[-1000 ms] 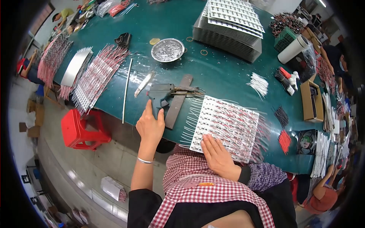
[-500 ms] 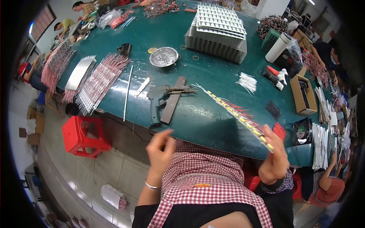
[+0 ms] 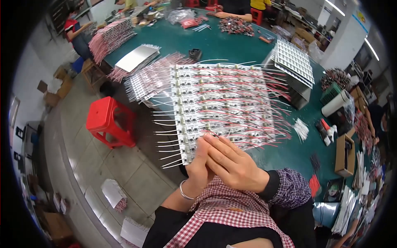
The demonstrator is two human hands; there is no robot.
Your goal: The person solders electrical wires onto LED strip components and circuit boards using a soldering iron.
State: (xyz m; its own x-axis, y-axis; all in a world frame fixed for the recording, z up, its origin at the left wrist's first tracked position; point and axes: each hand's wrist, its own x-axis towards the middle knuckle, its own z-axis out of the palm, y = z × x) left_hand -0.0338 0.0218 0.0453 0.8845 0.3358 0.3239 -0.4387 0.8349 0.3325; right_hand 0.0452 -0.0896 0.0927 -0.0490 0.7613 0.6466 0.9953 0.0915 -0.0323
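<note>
A white panel of small circuit boards (image 3: 219, 107), bristling with red and white wires along its rows, is lifted off the green table (image 3: 231, 41) and faces me. My left hand (image 3: 197, 167) grips its lower edge from beneath; a metal bangle sits on that wrist. My right hand (image 3: 233, 163) lies over the left, fingers pressed on the same lower edge. Both hands hold the panel up close in front of my chest.
A red plastic stool (image 3: 108, 120) stands on the floor at left. On the table lie more wired panels (image 3: 109, 38), a grey metal sheet (image 3: 136, 58), a tall stack of white panels (image 3: 291, 68), a white roll (image 3: 337, 103) and cardboard boxes (image 3: 343, 155). Other people work at the far side.
The panel, flat on the table a second ago, was tilted up edge-on and now faces me, raised in both hands. My left hand left the table and joined the right on it.
</note>
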